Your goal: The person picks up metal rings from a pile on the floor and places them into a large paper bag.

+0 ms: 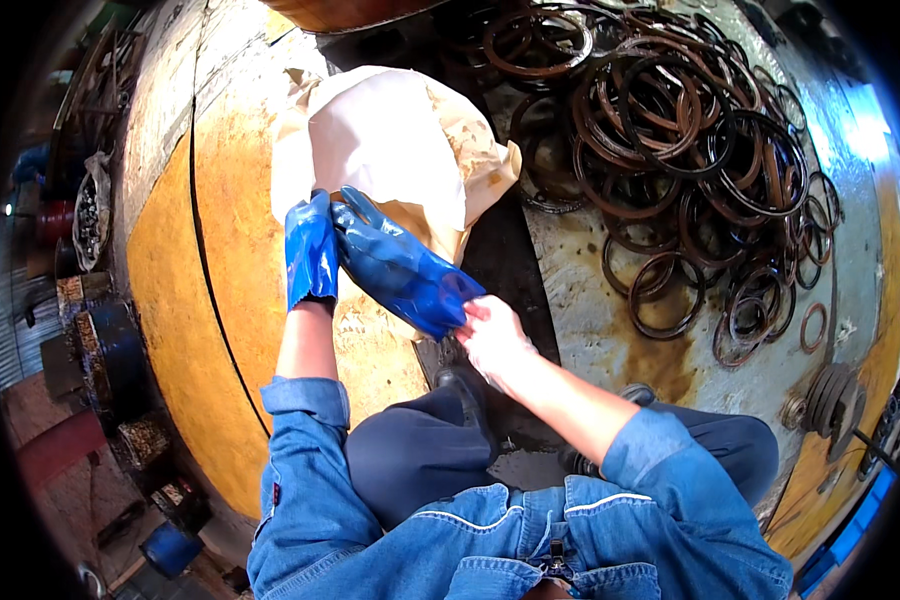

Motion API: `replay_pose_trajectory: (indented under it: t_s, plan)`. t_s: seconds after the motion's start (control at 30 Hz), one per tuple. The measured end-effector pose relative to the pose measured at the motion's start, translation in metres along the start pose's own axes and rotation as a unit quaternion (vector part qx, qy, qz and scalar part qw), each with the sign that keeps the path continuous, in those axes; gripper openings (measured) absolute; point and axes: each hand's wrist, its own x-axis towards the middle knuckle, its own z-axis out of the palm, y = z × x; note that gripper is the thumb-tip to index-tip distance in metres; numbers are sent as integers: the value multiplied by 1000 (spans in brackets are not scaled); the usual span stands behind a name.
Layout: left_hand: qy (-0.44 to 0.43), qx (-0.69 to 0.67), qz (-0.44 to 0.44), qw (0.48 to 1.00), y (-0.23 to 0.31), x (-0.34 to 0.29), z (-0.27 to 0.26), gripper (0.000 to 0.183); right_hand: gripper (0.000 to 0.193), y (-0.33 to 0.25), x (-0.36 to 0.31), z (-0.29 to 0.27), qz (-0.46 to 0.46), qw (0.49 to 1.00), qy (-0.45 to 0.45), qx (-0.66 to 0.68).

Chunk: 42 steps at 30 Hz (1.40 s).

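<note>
My left hand (312, 250) wears a shiny blue rubber glove, its wrist bare below the cuff. Its fingers are closed against the palm end of a second blue rubber glove (395, 262), beside the edge of a paper sack. My right hand (492, 338) has no blue glove on; something thin and whitish seems to cover part of it. Its fingers pinch the open cuff of that second glove, which stretches slantwise between both hands. Just beyond lies the crumpled paper sack (375, 140), spread open with a pale inside.
A large heap of dark, oily metal rings (670, 120) lies to the right on a stained metal sheet. A yellow, worn surface (165, 270) runs along the left. Stacked discs (830, 400) stand at the right; a blue container (170, 545) sits lower left.
</note>
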Motion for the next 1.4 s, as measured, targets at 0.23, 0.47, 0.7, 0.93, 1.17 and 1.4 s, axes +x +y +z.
replay_pose_trajectory:
  t_s: [0.23, 0.47, 0.7, 0.93, 1.17, 1.4]
  plan:
    - [22, -38, 13, 999, -10, -3, -1, 26, 22, 11, 5, -25, 10, 975, -168, 148]
    - [4, -152, 26, 988, -26, -4, -3, 21, 24, 40, 16, -50, 106, 942, -241, 206]
    - [27, -154, 20, 987, -28, -19, -10, 21, 23, 20, -33, 22, -77, 964, -244, -74]
    - [-24, -201, 49, 978, -66, 0, -30, 23, 34, -10, -31, 43, -261, 774, -404, -412]
    - [-15, -195, 33, 980, -52, -15, -16, 22, 42, -16, -27, 97, -181, 810, -532, -170]
    - [0, -209, 33, 977, -54, -15, -29, 21, 25, -12, -48, 136, -10, 867, -497, 40]
